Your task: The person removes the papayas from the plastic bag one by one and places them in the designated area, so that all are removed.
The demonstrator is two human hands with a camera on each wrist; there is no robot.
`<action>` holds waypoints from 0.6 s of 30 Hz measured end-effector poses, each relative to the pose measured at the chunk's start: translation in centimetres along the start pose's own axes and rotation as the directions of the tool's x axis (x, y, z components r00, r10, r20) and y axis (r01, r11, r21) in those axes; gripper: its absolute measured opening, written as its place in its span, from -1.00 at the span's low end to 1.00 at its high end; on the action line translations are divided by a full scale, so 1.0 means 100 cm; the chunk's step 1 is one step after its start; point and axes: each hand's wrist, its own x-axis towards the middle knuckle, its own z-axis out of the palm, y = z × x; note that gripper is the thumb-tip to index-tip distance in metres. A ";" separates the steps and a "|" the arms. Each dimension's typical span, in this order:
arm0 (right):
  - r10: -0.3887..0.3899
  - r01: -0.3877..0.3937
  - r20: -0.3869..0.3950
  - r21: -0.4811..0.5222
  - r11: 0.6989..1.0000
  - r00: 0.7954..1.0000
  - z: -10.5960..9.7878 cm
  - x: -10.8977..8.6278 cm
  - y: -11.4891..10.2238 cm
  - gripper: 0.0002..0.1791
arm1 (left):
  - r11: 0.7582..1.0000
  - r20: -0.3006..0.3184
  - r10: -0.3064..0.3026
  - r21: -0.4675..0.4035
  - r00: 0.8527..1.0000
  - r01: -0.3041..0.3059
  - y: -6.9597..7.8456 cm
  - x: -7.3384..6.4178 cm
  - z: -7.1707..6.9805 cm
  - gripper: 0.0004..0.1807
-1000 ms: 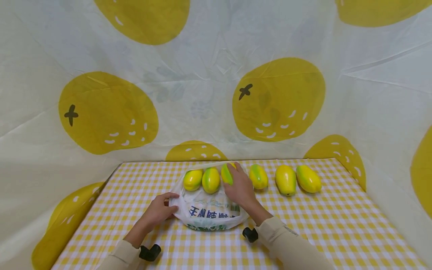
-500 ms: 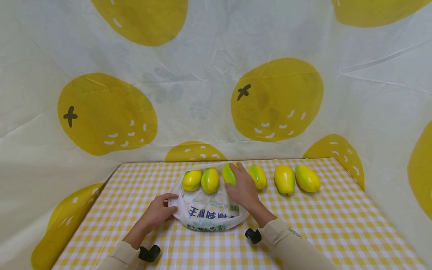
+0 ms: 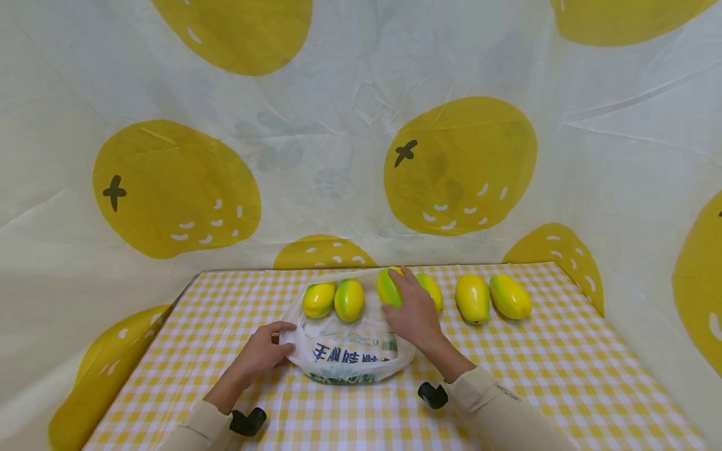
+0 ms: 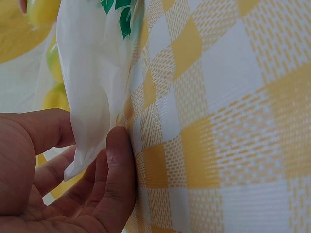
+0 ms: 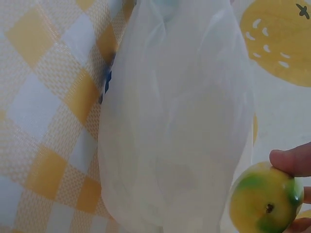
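A white plastic bag [image 3: 361, 373] with dark printed characters lies with its mouth spread on the table. Two yellow-green fruits, papaya-like in shape, rest inside it: one at the left [image 3: 319, 300] and a second beside it [image 3: 350, 300]. My left hand [image 3: 264, 352] holds the bag's left edge; the left wrist view shows the plastic [image 4: 92, 87] between thumb and fingers. My right hand [image 3: 414, 311] grips another such fruit [image 3: 387, 287] at the bag's right rim. In the right wrist view its thumb lies on that fruit [image 5: 265, 201]; some fingers are cut off by the frame.
Right of the bag, a similar fruit [image 3: 430, 290] is partly hidden by my right hand. Farther right lie two more, an upright one [image 3: 472, 299] and a slanted one [image 3: 510, 296]. A yellow-checked cloth [image 3: 564, 376] covers the table; a fruit-printed sheet [image 3: 338, 125] hangs behind.
My right hand and its fruit have shifted slightly right and up relative to the bag. The gap to the two fruits in the bag has widened. My left hand stays at the bag's edge.
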 end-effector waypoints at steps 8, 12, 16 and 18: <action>0.001 -0.001 0.009 -0.018 1.000 1.000 -0.012 -0.006 0.001 -0.23 | 1.000 0.002 -0.009 0.004 1.000 0.009 0.001 0.001 0.000 -0.52; -0.032 0.031 -0.019 -0.041 0.999 0.999 -0.019 -0.010 0.001 -0.24 | 1.000 0.004 -0.015 0.018 1.000 0.015 0.001 0.002 0.000 -0.51; -0.061 0.058 -0.046 -0.055 0.997 0.997 -0.025 -0.014 0.004 -0.24 | 1.000 0.003 -0.019 0.024 1.000 0.018 -0.001 0.003 0.000 -0.51; -0.075 0.072 -0.057 -0.062 0.995 0.996 -0.027 -0.015 0.006 -0.24 | 1.000 0.001 -0.019 0.025 1.000 0.019 -0.001 0.003 0.000 -0.50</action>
